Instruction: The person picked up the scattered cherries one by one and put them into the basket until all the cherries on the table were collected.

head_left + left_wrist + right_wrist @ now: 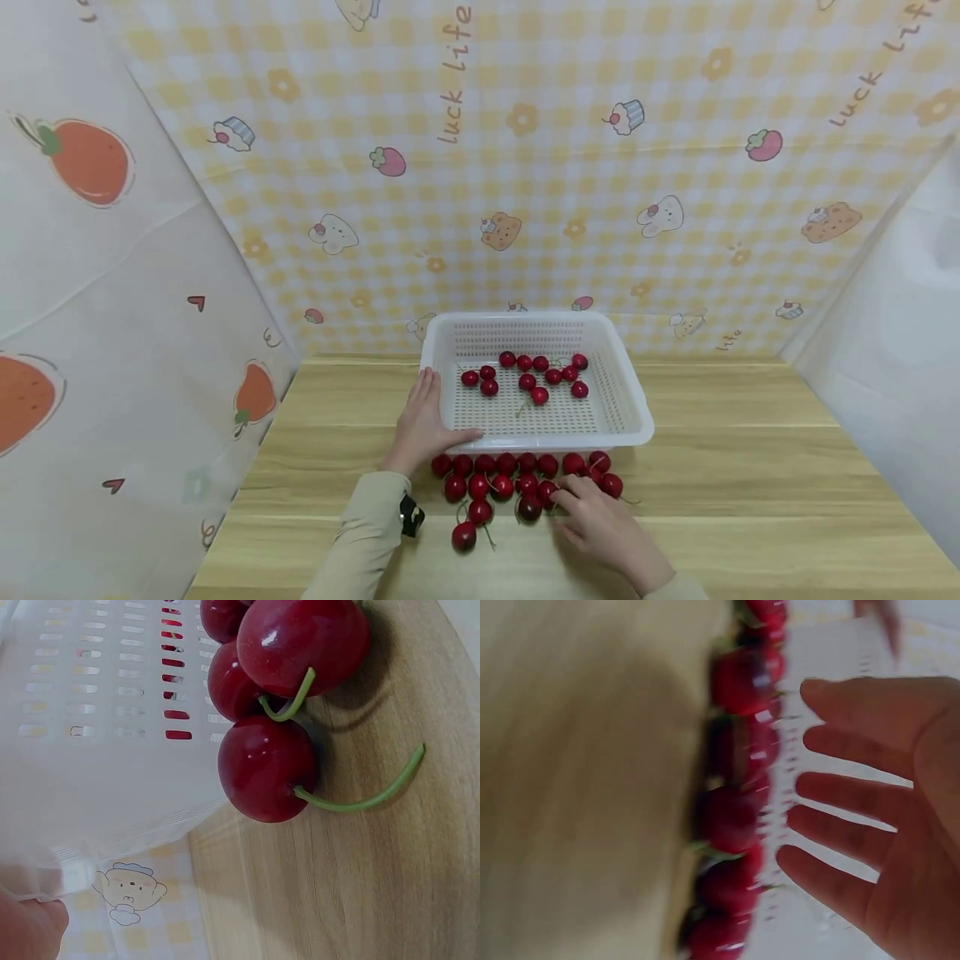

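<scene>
My left hand [420, 429] rests on the near left corner of a white plastic basket [639, 412], fingers straight along its left rim and thumb stretched over the front rim. Part of that hand [28, 930] shows at the basket's edge in the left wrist view. Several dark red cherries [480, 511] with green stems lie in rows on the table before the basket. Over the right part of these rows is my right hand [596, 521], its fingertips right at a cherry [547, 493]. The blurred right wrist view shows its fingers [855, 799] straight and spread, holding nothing.
Inside the basket several more cherries [527, 382] are scattered on the slotted floor. The wooden table [742, 467] extends to both sides. A yellow checked cloth [555, 183] hangs behind the basket, and a white printed cloth [135, 308] hangs at the left.
</scene>
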Motion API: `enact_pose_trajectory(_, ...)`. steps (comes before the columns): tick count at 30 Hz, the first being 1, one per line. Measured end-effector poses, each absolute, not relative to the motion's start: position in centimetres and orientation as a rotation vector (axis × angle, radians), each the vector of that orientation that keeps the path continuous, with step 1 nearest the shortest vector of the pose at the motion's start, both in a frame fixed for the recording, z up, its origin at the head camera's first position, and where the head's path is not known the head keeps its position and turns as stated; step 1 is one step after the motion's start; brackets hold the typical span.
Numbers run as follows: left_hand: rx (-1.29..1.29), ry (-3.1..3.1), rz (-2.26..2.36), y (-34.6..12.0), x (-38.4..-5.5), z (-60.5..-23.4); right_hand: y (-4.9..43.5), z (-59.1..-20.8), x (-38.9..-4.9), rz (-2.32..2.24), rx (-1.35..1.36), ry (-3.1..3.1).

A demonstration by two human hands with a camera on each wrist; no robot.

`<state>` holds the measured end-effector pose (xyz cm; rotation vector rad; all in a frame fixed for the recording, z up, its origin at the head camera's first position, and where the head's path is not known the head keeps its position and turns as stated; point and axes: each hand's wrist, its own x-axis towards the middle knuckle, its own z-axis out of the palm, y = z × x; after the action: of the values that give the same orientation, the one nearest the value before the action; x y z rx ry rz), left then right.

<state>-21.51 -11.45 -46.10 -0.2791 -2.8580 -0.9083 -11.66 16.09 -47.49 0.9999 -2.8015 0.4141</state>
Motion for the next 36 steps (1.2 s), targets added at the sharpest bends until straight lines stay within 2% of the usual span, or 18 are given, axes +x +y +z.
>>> enact_pose_trajectory(9, -0.27, -2.857, -0.908, -11.4, -21.5, -46.0, 16.5, -50.0, -12.5, 0.378, 0.869, -2.686)
enact_pose_trajectory(22, -0.279, -2.854, -0.888, -11.4, -21.4, -46.1, 16.8, -51.3, -12.8, 0.455, 0.814, -2.813)
enact_pose_trajectory(30, -0.272, -2.856, -0.901, -11.4, -21.3, -46.2, 17.5, -50.0, -12.9, 0.599, 0.912, -2.703)
enact_pose_trajectory(36, -0.277, -2.851, -0.906, -11.5, -21.4, -46.2, 18.2, -47.3, -13.2, 0.754, 1.067, -2.612)
